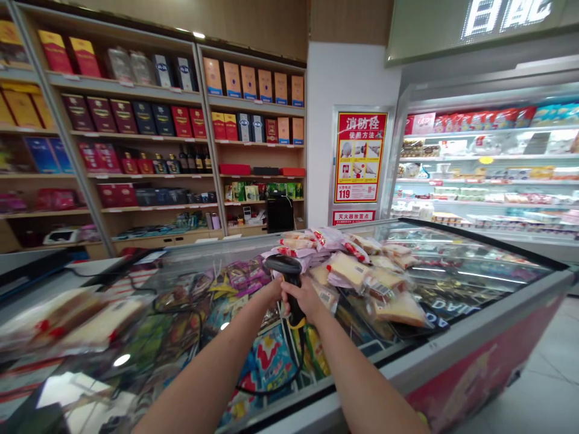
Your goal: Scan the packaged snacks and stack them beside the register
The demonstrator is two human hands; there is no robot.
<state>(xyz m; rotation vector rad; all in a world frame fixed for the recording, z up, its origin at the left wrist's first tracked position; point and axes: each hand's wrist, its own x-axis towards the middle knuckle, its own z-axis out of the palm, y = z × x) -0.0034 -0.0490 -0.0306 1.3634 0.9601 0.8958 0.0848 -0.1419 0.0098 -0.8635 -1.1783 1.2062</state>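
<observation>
One black corded barcode scanner point(289, 283) was held over the glass lid of one chest freezer point(452, 340), just beside a pile of wrapped bread packs point(353, 271), too many to count. Right hand point(305, 298) had its fingers point(289, 298) closed round the grip; left hand point(274, 290) was against the scanner, fingers hidden, can't tell.

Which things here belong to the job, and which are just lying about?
In use: right hand, left hand, black handheld barcode scanner.

Just around: wrapped baked goods, glass-topped chest freezer, wooden shelves of boxed goods, chilled display case.
</observation>
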